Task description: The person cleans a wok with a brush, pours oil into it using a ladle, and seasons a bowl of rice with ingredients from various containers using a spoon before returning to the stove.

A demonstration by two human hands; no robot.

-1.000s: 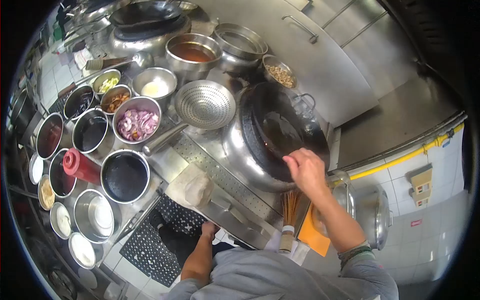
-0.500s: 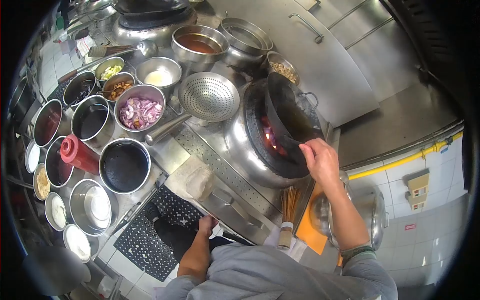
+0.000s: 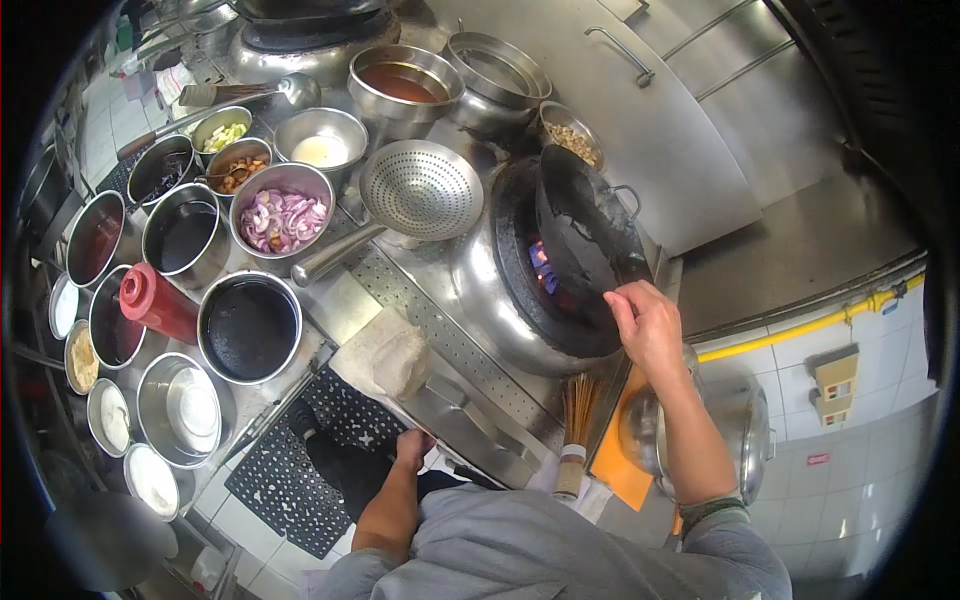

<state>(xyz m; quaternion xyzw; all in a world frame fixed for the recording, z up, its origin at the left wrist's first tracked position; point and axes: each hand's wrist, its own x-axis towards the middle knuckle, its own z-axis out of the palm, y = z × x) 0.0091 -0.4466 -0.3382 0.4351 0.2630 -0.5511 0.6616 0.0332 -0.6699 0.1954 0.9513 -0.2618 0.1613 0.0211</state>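
Right of centre in the frame, fingers (image 3: 622,308) of the right hand (image 3: 655,328) pinch the near edge of the wok (image 3: 590,230), narrow grip. Can't tell if that's bare rim or a handle. Left hand (image 3: 412,447), bottom middle, is curled beside the front of the worktop (image 3: 345,297); can't tell if it holds anything.

Wok sits tilted over the burner (image 3: 475,285), one side up off its ring, far loop handle toward the upper right. Flame (image 3: 543,267) shows in the gap on the wok's left.

Status, my read: burner lit, wok lifted and tipped, so heat and tilt are done. Wok not seated level. Inside is dark with a wet sheen; can't tell how much liquid, if any.

Further out, portions look unused, judging by fill: sliced onions (image 3: 283,222) heaped in their bowl left of centre, tan pieces (image 3: 570,145) in a bowl beyond the wok. Skimmer (image 3: 422,190) is parked left of the burner, no hand on it. Folded cloth (image 3: 380,355) lies on the front edge, untouched. Bamboo brush (image 3: 577,415) stands near the right forearm, also untouched. Red squeeze bottle (image 3: 160,303) and pots of dark liquid (image 3: 250,327) fill the left of the frame.
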